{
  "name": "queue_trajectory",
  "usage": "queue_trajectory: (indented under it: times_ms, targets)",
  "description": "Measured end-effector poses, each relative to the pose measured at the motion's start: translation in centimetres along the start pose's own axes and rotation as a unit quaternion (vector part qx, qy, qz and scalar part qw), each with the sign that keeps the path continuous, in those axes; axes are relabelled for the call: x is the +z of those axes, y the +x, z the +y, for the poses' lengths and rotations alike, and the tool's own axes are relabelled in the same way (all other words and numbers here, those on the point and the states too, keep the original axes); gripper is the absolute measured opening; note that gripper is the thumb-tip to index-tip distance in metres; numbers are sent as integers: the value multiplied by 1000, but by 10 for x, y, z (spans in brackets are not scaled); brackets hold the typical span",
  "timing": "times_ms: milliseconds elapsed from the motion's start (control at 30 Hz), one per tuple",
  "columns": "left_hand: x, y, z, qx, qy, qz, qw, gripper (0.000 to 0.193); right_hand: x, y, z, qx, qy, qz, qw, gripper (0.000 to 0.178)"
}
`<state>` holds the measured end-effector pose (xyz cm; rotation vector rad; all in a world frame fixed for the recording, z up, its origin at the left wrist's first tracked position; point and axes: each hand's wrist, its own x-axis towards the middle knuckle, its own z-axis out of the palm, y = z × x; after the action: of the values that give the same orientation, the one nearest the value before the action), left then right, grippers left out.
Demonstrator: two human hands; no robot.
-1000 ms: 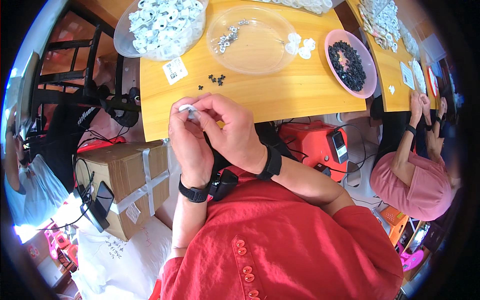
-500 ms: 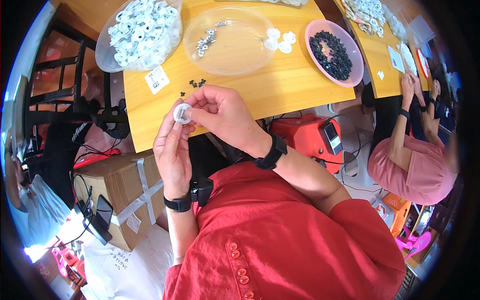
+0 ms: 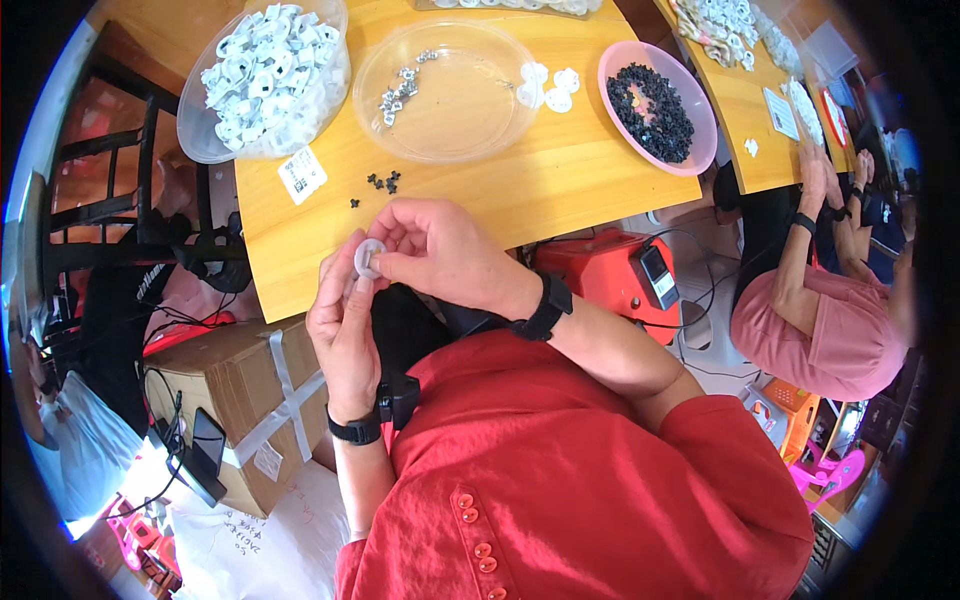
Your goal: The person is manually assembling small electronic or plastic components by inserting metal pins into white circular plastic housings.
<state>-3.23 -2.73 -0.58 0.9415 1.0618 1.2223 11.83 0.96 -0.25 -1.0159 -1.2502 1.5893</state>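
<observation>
Just off the near edge of the yellow wooden table, a small round white plastic piece (image 3: pixel 367 257) is held between my two hands. My left hand (image 3: pixel 343 318) grips its rim with fingers and thumb. The thumb and fingers of my right hand (image 3: pixel 445 256) press on its face, hiding part of it. Several small black plastic parts (image 3: pixel 385 181) lie on the table beyond my hands. Farther back stands a shallow clear dish (image 3: pixel 450 158) with small metal parts (image 3: pixel 401 92). Several white plastic pieces (image 3: pixel 560 98) lie beside the dish's right edge.
A clear tub (image 3: pixel 197 150) of white parts stands at back left, above a white label (image 3: pixel 302 175). Right of the dish is a pink bowl (image 3: pixel 707 130) of black parts. A taped carton (image 3: pixel 225 385) and a red case (image 3: pixel 600 275) sit below table level. Another person (image 3: pixel 820 330) works at right.
My hands hold the white piece slightly lower relative to the table edge, and the piece has turned a little. The right thumb now covers more of its face.
</observation>
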Motion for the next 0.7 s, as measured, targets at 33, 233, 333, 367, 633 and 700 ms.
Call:
queue_trajectory:
  times_ms: [33, 233, 333, 367, 633, 700]
  targets:
    - [-3, -2, 0, -6, 15, -1, 1000, 35, 3, -2, 2, 26, 87, -16, 996, 13]
    - [-7, -9, -4, 12, 62, -10, 998, 37, 16, -5, 15, 86, 128, 14, 988, 14]
    - [-9, -9, -2, 49, 165, -25, 985, 38, 20, -6, 21, 86, 125, 40, 988, 15]
    - [-10, -9, -2, 74, 251, -41, 964, 39, 21, -6, 22, 85, 119, 46, 988, 16]
    - [-10, -7, -15, 25, 77, -3, 997, 39, 6, -3, 7, 50, -33, 76, 995, 15]
    - [-10, -6, -16, -22, -15, 11, 1000, 39, -8, 6, 5, -11, -174, 114, 978, 13]
